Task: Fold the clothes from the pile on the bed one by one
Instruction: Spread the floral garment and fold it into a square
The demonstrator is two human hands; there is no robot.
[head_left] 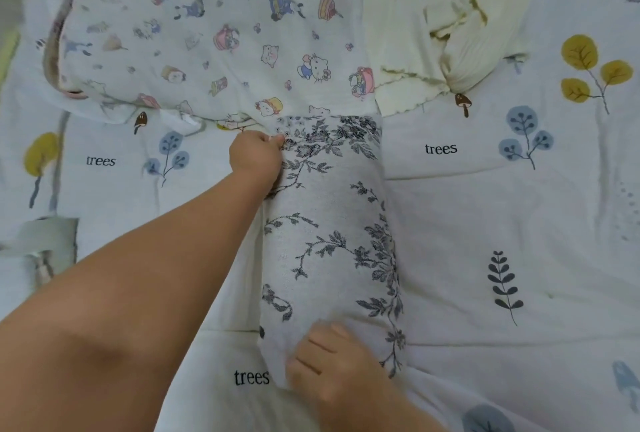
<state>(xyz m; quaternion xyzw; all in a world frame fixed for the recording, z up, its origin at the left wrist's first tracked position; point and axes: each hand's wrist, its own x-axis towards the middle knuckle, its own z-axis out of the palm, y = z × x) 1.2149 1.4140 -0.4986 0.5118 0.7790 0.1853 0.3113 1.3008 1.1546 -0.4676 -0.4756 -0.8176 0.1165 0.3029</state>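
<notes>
We are in a home bedroom: a bed sheet [485, 210] printed with trees, cartoon-print cloth [214, 37] heaped on it.

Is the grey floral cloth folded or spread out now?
Folded: the grey floral cloth lies as a narrow strip, left hand pinching its far corner.

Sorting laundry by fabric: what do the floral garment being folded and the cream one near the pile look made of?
Floral garment: seemingly thin matte woven cotton or rayon, lying flat with soft creases. Cream garment: likely ribbed knit, fine lengthwise ridges, scalloped hem.
</notes>
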